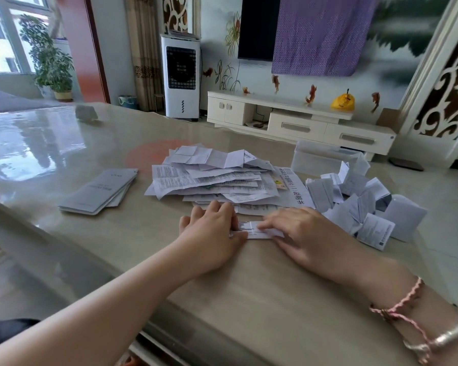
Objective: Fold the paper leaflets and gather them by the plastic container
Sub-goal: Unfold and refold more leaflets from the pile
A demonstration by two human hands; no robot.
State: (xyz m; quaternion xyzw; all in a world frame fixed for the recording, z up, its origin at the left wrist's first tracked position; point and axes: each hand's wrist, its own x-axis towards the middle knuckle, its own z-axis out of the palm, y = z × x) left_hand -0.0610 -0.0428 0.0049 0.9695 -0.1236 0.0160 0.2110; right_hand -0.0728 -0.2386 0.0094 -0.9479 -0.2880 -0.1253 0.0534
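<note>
left hand [212,231] and right hand [302,233] are pressing flat on a small leaflet [251,229] between them on the bench [249,286] | folded leaflets [354,204] are lying beyond the right hand, beside the plastic container [325,159] | risk: crease is skewing if the paper slips; a sleeve-level sweep is toppling the unfolded pile [217,175] ahead

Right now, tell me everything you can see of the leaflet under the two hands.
The leaflet is a narrow white strip of thin paper with small dark print, already folded down and lying flat on the table, just in front of the unfolded pile. The left hand covers its left end, and the right hand presses fingers along its right half. Only the middle shows; the text is too small to read.
</note>
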